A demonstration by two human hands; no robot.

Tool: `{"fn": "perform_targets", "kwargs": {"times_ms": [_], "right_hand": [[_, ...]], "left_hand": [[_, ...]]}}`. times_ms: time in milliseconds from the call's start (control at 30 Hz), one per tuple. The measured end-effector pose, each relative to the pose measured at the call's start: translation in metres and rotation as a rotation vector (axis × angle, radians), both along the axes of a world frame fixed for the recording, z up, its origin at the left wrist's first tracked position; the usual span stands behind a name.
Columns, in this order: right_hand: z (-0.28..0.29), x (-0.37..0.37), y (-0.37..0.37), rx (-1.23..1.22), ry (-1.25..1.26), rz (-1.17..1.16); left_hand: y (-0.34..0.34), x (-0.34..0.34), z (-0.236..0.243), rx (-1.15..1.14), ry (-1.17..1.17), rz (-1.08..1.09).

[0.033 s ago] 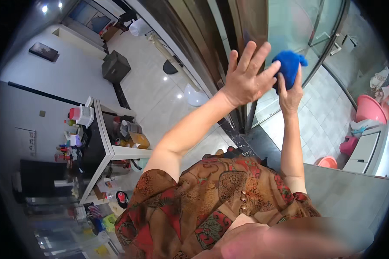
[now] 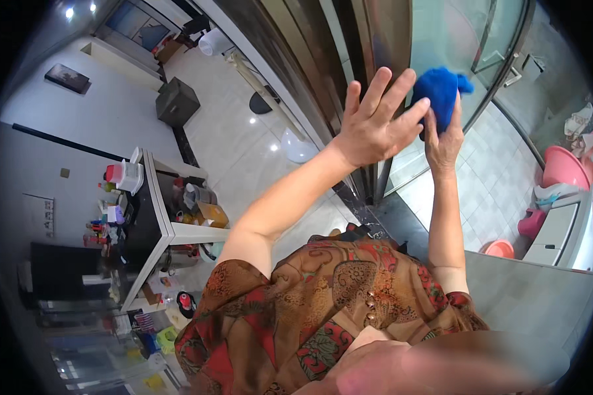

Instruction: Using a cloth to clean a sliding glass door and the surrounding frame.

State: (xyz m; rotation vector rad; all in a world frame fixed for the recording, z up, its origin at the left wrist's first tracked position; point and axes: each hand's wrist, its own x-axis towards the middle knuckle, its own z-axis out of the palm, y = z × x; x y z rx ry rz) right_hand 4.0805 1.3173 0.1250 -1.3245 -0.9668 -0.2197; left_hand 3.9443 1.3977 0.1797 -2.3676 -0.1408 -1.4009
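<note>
Two hands raised at glass door (image 2: pixel 454 39). Right hand (image 2: pixel 443 141) grips blue cloth (image 2: pixel 438 89), pressed against pane. Left hand (image 2: pixel 373 125) empty, fingers spread wide, braced by dark door frame (image 2: pixel 369 33). Advice: keep cloth flat, overlap strokes, even pressure.

Pale glossy tiled floor (image 2: pixel 244 151) carries a dark box-shaped bin (image 2: pixel 176 101) near the wall and a white shelf unit (image 2: pixel 165 227) at left. The unit's top holds a white lidded container (image 2: pixel 126 175) and small bottles (image 2: pixel 105 220); its inner shelf holds a metal pot (image 2: pixel 197 195) and an orange packet (image 2: pixel 212 214).
</note>
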Motion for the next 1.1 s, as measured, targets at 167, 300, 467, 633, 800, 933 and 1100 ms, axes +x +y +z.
{"fn": "perform_targets", "kwargs": {"times_ms": [167, 300, 467, 633, 800, 933, 1100], "right_hand": [[0.054, -0.024, 0.02, 0.031, -0.298, -0.055], [0.052, -0.035, 0.032, 0.044, -0.301, -0.195], [-0.029, -0.039, 0.033, 0.03, -0.253, -0.267], [0.006, -0.056, 0.022, 0.187, -0.254, -0.132], [0.124, -0.05, 0.041, 0.334, -0.425, -0.153], [0.149, -0.045, 0.04, 0.45, -0.212, -0.013], [0.054, -0.049, 0.026, 0.173, -0.276, -0.118]], "left_hand": [[0.015, -0.04, 0.066, 0.052, -0.035, 0.121], [0.032, -0.051, 0.072, 0.129, 0.015, 0.124], [0.041, -0.049, 0.063, 0.139, -0.036, 0.043], [0.04, -0.049, 0.065, 0.166, -0.01, 0.083], [0.043, -0.05, 0.063, 0.079, -0.026, 0.032], [0.05, -0.05, 0.056, 0.1, -0.075, -0.05], [0.057, -0.048, 0.051, 0.148, -0.118, -0.081]]}}
